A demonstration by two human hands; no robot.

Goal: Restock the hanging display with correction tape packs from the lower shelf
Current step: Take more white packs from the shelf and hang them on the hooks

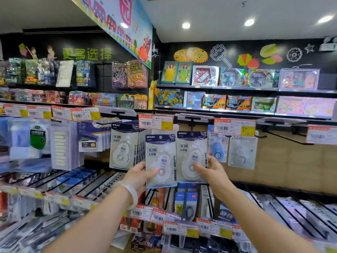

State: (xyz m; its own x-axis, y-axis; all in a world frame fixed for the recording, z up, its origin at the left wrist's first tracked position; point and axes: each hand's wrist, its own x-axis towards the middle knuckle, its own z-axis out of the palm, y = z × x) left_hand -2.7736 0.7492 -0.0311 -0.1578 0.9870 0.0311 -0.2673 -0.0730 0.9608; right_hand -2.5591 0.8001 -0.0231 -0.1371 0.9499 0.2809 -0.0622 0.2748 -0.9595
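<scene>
Stationery aisle, hanging display at chest height. The person holds one correction tape pack in each hand, both raised in front of the pegs.

Left hand [139,175] is clamped on the left pack [160,159], thumb across the blister front, fingers hidden behind the card. Right hand [212,170] is clamped on the right pack [192,156] the same way, thumb on the blister, grip low on the card. The two packs sit side by side, edges touching or nearly so; I cannot tell which.

Both packs are upright, tops just under the orange price tag [156,122]. A full row of the same product [124,145] hangs just to the left. Whether the right pack is already on a peg is not visible; the tag hides its hole.

Judgement on doing this step well: hang one pack at a time. Line the punched hole in the left pack's header with the peg tip, which the tag hides from here, so tilt the card top slightly back and feel for it. Keep printed faces forward, matching the hung row. Gripping low leaves the header free. Push each fully back.
</scene>
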